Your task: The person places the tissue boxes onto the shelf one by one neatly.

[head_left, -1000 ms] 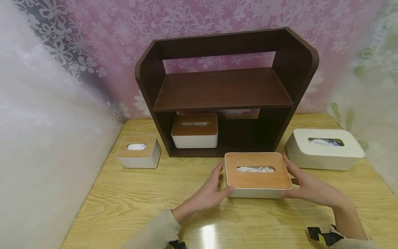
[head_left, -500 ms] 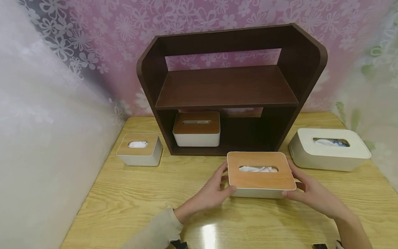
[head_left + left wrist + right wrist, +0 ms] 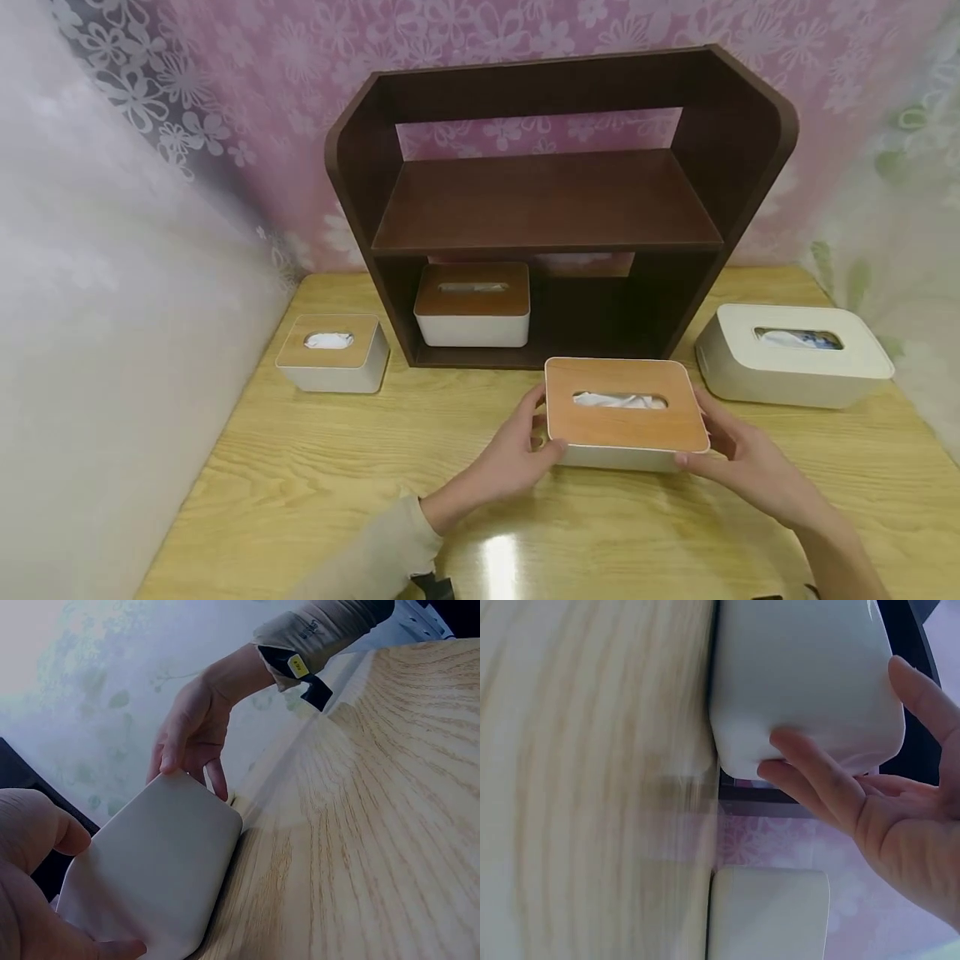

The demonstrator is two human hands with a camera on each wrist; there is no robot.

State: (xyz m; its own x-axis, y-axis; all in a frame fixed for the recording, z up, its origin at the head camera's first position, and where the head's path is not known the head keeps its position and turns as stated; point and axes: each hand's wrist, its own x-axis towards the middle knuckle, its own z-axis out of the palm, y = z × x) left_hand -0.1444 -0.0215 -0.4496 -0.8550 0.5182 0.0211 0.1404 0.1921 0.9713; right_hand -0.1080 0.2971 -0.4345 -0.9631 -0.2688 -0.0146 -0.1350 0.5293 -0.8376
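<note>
A white tissue box with a light wood-look lid (image 3: 622, 425) lies in front of the dark shelf in the head view, white tissue showing in its slot. My left hand (image 3: 517, 454) holds its left end, thumb at the front corner. At the right end my right hand (image 3: 757, 467) grips it, thumb on the front wall and fingers along the side. The left wrist view shows the box's plain white wall (image 3: 157, 862) between both hands. In the right wrist view, fingers touch the rounded white end (image 3: 810, 690) close over the wooden table.
A dark brown two-tier shelf (image 3: 547, 200) stands behind, with another wood-lidded tissue box (image 3: 472, 329) in its lower left. A smaller wood-lidded box (image 3: 330, 367) sits left of it, an all-white tissue box (image 3: 802, 367) right. Walls border the wooden table (image 3: 300, 483).
The head view has shifted slightly. My right hand has settled closer around the box's right end. The box has turned slightly, its front right corner now lower in the view than the left.
</note>
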